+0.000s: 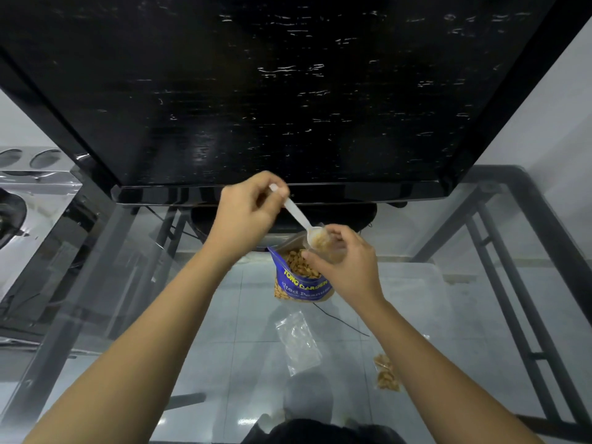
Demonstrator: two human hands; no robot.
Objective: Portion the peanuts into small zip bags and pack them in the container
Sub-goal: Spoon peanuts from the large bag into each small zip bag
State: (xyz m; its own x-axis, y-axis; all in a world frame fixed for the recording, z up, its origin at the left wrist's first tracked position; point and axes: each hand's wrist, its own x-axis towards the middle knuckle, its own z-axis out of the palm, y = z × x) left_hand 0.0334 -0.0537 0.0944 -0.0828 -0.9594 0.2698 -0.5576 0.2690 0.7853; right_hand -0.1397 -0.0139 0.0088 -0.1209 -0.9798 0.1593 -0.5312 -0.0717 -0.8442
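A blue peanut bag [301,280] stands open on the glass table [464,315], with peanuts showing at its mouth. My left hand [246,213] grips the handle of a white plastic spoon [299,216]. The spoon's bowl carries peanuts and sits at the mouth of a small zip bag [330,248]. My right hand [347,264] pinches that small bag just above the big bag. An empty clear zip bag [298,341] lies flat on the glass nearer me. A filled small bag of peanuts [386,373] lies to the right of it.
A large black television [288,91] stands at the table's far side, its base behind the peanut bag. A thin black cable [342,322] runs under the glass. A shiny metal appliance [28,200] sits at the left. The dark metal table frame [512,283] shows through the glass.
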